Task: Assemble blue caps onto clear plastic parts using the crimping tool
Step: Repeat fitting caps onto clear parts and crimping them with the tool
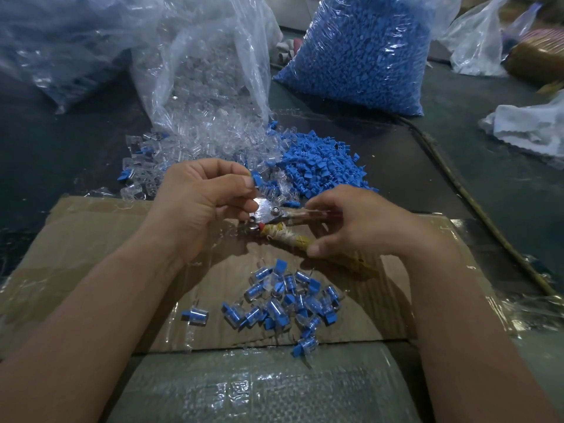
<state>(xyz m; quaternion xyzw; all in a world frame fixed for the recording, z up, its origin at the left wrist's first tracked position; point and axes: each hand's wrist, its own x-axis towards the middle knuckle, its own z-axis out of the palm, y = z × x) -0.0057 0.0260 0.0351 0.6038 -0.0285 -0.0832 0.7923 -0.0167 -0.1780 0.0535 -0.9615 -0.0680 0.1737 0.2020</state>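
My left hand [201, 203] pinches a blue cap [255, 180] between thumb and fingertips, right above the metal jaws of the crimping tool [270, 213]. My right hand [360, 222] grips the tool's two handles, one wrapped in yellowish tape and cord. Loose blue caps [320, 163] lie in a heap beyond the hands, beside a spill of clear plastic parts [195, 148]. Several assembled pieces [283, 300], clear with blue inside, lie on the cardboard [91, 254] below the tool.
An open clear bag [207, 65] of clear parts stands behind the spill. At the back right stands a full bag of blue caps [363, 50]. More plastic bags and a white cloth [528, 123] lie at the right. A woven sack [259, 389] sits at the near edge.
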